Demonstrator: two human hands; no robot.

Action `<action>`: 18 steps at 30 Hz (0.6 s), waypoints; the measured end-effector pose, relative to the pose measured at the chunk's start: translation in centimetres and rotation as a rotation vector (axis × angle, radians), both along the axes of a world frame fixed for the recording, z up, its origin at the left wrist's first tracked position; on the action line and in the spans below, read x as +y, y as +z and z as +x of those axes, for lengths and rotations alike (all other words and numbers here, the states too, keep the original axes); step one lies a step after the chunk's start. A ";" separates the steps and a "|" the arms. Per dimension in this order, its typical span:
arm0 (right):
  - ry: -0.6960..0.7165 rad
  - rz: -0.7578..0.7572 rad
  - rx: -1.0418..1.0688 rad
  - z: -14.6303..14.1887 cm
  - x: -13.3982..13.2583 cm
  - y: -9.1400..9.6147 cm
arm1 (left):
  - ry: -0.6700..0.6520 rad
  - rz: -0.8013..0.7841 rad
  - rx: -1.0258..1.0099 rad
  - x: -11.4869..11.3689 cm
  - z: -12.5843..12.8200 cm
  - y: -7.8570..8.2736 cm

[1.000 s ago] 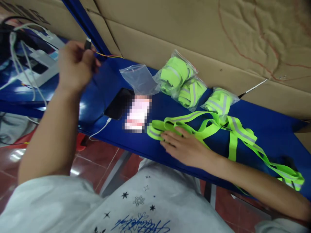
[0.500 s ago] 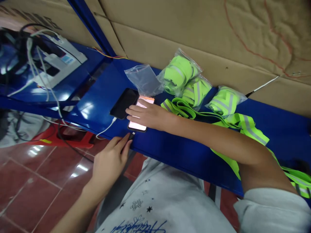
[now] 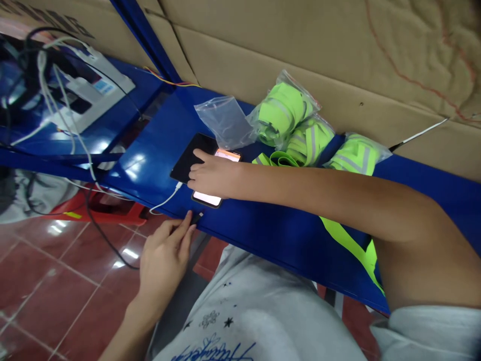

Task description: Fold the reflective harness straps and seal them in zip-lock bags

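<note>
A phone with a lit screen lies on the blue metal bench, beside a dark phone with a white cable plugged into it. My right hand lies across the lit phone with its fingers bent over it, holding it down; the index finger reaches onto the dark phone. Below the bench's front edge, my left hand pinches a small black cable plug at its fingertips, just beneath the lit phone's lower end.
Three clear bags of neon-green reflective straps and an empty clear bag sit against the cardboard wall. A loose green strap runs under my right arm. A white power strip with tangled cables lies at left, above the red tiled floor.
My left hand came down from the upper left with the plug to the bench's front edge. My right hand left the green strap and settled on the lit phone.
</note>
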State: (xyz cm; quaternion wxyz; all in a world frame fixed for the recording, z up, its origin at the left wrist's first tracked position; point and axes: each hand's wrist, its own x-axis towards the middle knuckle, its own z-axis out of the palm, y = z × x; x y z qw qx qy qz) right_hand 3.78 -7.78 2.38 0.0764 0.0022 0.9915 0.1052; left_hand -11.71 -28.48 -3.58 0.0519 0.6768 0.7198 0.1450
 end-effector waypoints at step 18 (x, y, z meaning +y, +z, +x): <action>0.006 -0.215 -0.131 -1.6 -3.0 0.9 | 0.095 0.104 -0.010 -2.2 0.0 0.1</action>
